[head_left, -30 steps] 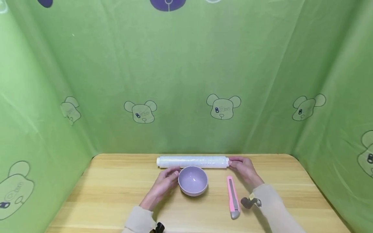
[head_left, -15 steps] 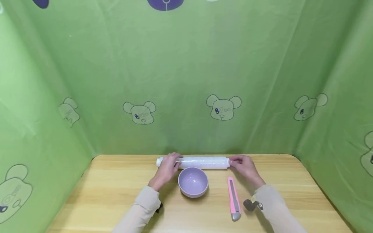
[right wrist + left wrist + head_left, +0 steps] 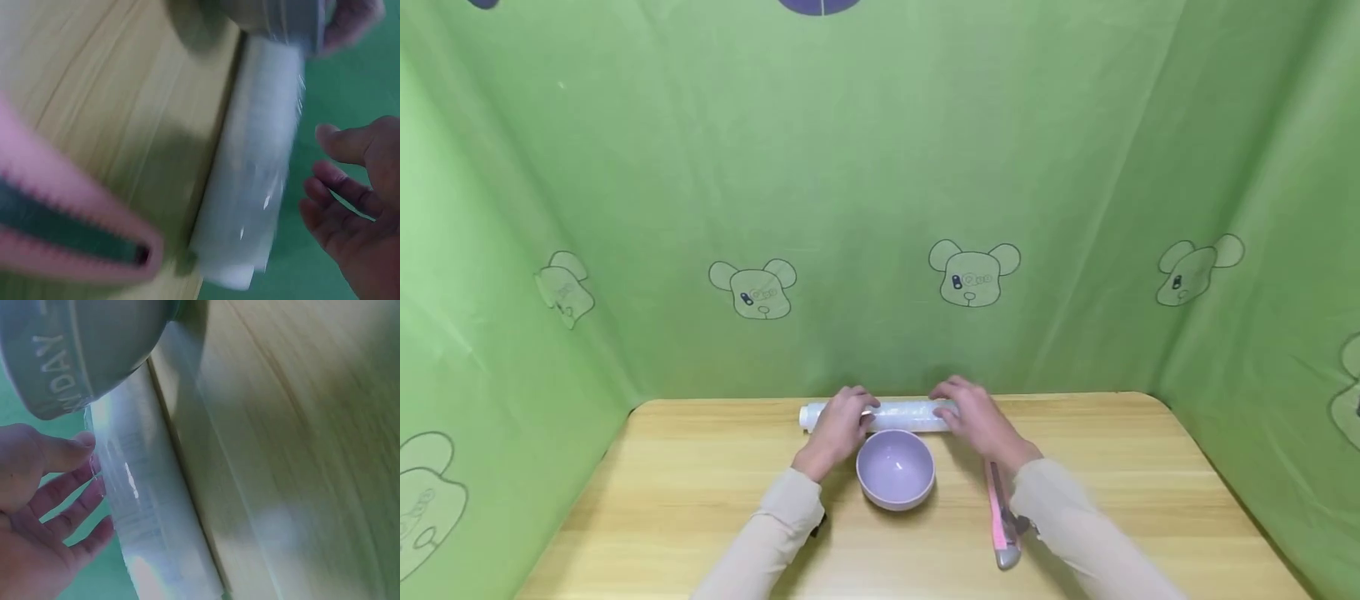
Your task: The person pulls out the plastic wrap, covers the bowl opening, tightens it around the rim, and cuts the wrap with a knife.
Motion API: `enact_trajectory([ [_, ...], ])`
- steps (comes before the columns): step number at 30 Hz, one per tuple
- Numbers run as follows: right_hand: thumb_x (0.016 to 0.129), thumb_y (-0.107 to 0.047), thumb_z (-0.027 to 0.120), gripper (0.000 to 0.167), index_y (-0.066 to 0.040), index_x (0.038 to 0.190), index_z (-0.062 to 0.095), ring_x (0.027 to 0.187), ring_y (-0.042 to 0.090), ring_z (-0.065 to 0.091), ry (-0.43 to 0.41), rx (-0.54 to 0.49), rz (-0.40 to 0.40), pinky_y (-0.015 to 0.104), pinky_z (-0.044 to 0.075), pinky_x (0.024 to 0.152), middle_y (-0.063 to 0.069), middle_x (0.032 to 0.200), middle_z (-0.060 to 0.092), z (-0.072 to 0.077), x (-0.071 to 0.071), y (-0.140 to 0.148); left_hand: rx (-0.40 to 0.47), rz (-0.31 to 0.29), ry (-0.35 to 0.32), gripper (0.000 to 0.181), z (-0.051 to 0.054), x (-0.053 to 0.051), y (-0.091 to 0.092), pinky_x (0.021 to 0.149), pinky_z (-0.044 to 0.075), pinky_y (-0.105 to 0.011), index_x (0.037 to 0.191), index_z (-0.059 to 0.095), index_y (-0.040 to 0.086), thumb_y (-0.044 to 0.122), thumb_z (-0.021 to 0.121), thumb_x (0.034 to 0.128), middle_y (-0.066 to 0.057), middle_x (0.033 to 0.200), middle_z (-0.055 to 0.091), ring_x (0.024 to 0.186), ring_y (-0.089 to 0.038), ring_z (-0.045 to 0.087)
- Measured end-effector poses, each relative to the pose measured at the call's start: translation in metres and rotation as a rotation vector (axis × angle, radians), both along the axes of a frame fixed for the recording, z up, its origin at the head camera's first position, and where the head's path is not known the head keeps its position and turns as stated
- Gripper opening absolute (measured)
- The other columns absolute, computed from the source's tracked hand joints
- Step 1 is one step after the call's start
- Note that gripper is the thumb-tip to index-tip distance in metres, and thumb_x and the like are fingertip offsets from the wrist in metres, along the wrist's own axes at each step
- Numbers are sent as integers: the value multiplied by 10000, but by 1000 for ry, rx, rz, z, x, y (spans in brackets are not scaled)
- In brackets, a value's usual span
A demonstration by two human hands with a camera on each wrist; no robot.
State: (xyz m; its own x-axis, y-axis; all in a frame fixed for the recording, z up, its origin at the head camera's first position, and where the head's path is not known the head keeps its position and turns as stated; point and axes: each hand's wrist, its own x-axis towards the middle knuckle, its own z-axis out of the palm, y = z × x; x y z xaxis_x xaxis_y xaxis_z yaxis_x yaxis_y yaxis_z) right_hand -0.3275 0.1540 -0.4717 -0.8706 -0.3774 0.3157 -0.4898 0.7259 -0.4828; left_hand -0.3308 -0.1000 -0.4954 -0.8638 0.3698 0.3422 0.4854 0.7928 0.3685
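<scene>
A roll of cling film (image 3: 904,414) lies lengthwise near the table's back edge. My left hand (image 3: 842,423) is over its left part; in the left wrist view the thumb and spread fingertips (image 3: 94,487) touch the film's upper side. My right hand (image 3: 973,417) is over the right part, hiding that end in the head view. The right wrist view shows its relaxed fingers (image 3: 325,194) apart from the roll, with nothing in them. A purple bowl (image 3: 896,468) stands upright just in front of the roll, between my hands. Raised letters mark its side in the left wrist view.
A pink utility knife (image 3: 998,517) with a grey end lies on the wooden table (image 3: 700,500), partly under my right forearm. Green curtain (image 3: 865,333) with printed bear heads rises behind the table and along both sides.
My left hand has moved from beside the bowl onto the roll. My right hand has left the roll's right end and shifted leftward over the film. Bowl and knife stay put.
</scene>
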Motion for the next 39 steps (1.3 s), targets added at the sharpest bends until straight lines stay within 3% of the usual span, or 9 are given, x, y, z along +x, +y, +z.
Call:
enact_trajectory([
  [3, 882, -35, 781, 267, -24, 1142, 721, 1080, 313, 660, 33, 64, 57, 455, 580, 964, 107, 1152, 683, -2, -5, -16, -13, 6, 11, 196, 1, -1, 4, 956, 569, -396, 1103, 761, 65, 48, 763, 907, -74, 1155, 709, 1073, -259, 645],
  [11, 875, -14, 779, 168, -38, 1038, 744, 959, 259, 668, 70, 146, 80, 401, 604, 879, 64, 1010, 688, -8, -13, -33, -23, 29, 5, 201, 0, -5, 10, 938, 573, -406, 1078, 770, 90, 86, 799, 879, -59, 1146, 718, 1058, -249, 651],
  [20, 896, 24, 737, 99, -52, 960, 734, 896, 191, 626, 90, 152, 68, 322, 596, 838, 9, 928, 644, -11, -16, -36, -19, 30, 28, 159, 1, -7, 11, 910, 574, -417, 1029, 780, 99, 99, 810, 873, -34, 1091, 726, 1024, -240, 654],
  [28, 866, 109, 706, 186, -43, 973, 691, 874, 178, 597, 83, 153, 67, 304, 591, 815, 5, 904, 615, -13, -20, -39, -13, 24, 31, 134, 4, -9, 11, 875, 582, -415, 992, 782, 95, 90, 818, 862, -30, 1044, 726, 981, -242, 662],
  [34, 913, 81, 681, 143, -43, 982, 664, 870, 180, 611, 60, 95, 49, 304, 599, 802, 15, 914, 627, -16, -23, -40, 23, 26, -9, 124, 7, -10, 11, 879, 584, -402, 971, 776, 90, 72, 820, 856, -34, 1030, 725, 983, -250, 664],
  [39, 957, -5, 681, 90, -51, 1030, 658, 867, 159, 610, 52, 74, 62, 281, 601, 772, 21, 947, 631, -19, -22, -40, 52, 34, -21, 74, 6, -12, 11, 779, 589, -306, 933, 752, 97, 33, 764, 899, -19, 945, 711, 877, -194, 657],
])
